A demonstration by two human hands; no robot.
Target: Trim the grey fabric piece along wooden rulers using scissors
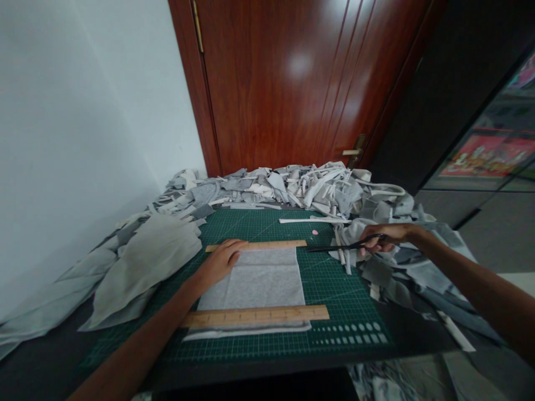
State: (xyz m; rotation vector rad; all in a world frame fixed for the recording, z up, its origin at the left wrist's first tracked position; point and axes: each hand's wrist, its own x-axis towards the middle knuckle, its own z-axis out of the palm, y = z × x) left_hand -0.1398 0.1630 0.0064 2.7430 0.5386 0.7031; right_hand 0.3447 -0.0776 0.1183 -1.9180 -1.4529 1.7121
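Backdrop: a glossy red-brown wooden door [276, 83] stood beyond the work, with a plain white wall [104, 83] to its left.
Cloth: a light grey rectangular fabric piece [267, 278] lay at the middle of a green gridded cutting mat [343, 289], under two rulers.
Far edge: a pale wooden ruler [278, 244] lay along it, its right end jutting past the cloth.
Near edge: a second, wider wooden ruler [254, 316] crossed just short of it, also overhanging on the right.
Room to move: gridded mat showed between the cloth's right edge and the scraps.
Left hand [223, 257]: spread, fingers resting on the far ruler's left part.
Right hand [378, 239]: clenched round the handles of black scissors [338, 247], tips pointing left, just beside that ruler's right end.
Surface: a dark table [251, 376] bore the mat; a heap of grey and white fabric scraps [288, 186] bordered its far side and right.
Right background: a dark cabinet [451, 72] stood beside the door.
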